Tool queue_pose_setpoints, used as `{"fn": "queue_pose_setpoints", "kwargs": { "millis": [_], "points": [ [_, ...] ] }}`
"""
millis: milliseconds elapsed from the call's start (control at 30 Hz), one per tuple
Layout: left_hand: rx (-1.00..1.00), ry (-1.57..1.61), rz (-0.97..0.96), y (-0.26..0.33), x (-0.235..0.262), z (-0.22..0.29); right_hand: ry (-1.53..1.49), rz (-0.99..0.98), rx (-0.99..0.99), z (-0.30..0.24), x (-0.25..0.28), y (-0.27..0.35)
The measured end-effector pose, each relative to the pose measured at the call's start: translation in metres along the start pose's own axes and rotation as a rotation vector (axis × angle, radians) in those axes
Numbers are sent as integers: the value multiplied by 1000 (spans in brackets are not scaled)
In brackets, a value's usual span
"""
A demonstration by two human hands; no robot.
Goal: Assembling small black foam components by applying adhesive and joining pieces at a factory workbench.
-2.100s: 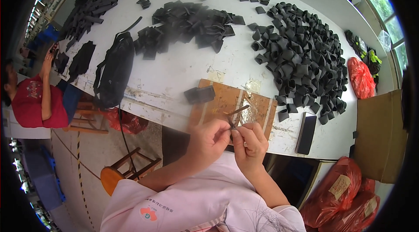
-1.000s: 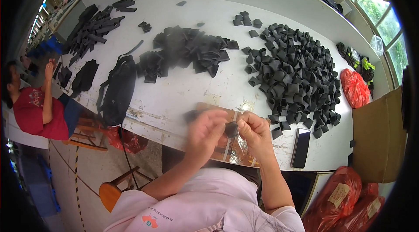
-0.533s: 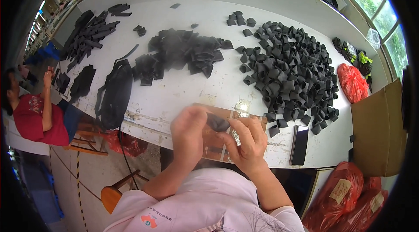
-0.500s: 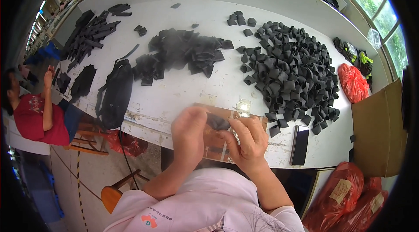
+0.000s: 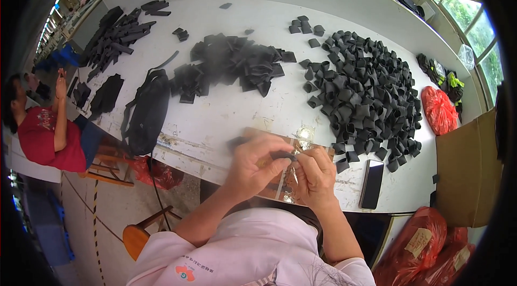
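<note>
Left hand [image 5: 256, 166] and right hand [image 5: 316, 175] both pinch one small dark piece [image 5: 280, 154] between their fingertips, above the brown board [image 5: 274, 186]. It looks light, soft and slightly springy, best held by its edges. Beyond spreads a scuffed white table [image 5: 231, 119], with a co-worker [image 5: 46, 135] at left and windows [image 5: 474, 22] far right.

Held piece [image 5: 281, 155] apparently black, brown board [image 5: 271, 188], white table [image 5: 215, 119]

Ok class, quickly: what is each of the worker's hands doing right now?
Left hand: closed, holding a small black piece between thumb and fingers.
Right hand: closed, fingertips pinching the same piece's right end.
</note>
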State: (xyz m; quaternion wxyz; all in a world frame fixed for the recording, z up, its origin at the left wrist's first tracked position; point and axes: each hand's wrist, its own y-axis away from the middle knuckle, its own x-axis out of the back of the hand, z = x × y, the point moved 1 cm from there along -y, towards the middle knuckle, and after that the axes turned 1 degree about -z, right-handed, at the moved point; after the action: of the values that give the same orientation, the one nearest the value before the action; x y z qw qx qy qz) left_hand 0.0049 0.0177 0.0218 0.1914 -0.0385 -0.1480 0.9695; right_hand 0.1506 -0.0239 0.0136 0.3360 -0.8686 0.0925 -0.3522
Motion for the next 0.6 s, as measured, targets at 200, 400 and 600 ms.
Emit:
{"fn": "queue_pose_setpoints", "kwargs": {
  "millis": [200,400,600],
  "points": [
    [-84,-149,-1,5,1,-7,50,-70,-3,-10,3,-10],
    [-116,-166,51,13,-5,-19,54,-23,12,-4,-2,-9],
    [182,245,126,22,-11,-18,-182,-65,-197,-9,7,-5]
  ]
}}
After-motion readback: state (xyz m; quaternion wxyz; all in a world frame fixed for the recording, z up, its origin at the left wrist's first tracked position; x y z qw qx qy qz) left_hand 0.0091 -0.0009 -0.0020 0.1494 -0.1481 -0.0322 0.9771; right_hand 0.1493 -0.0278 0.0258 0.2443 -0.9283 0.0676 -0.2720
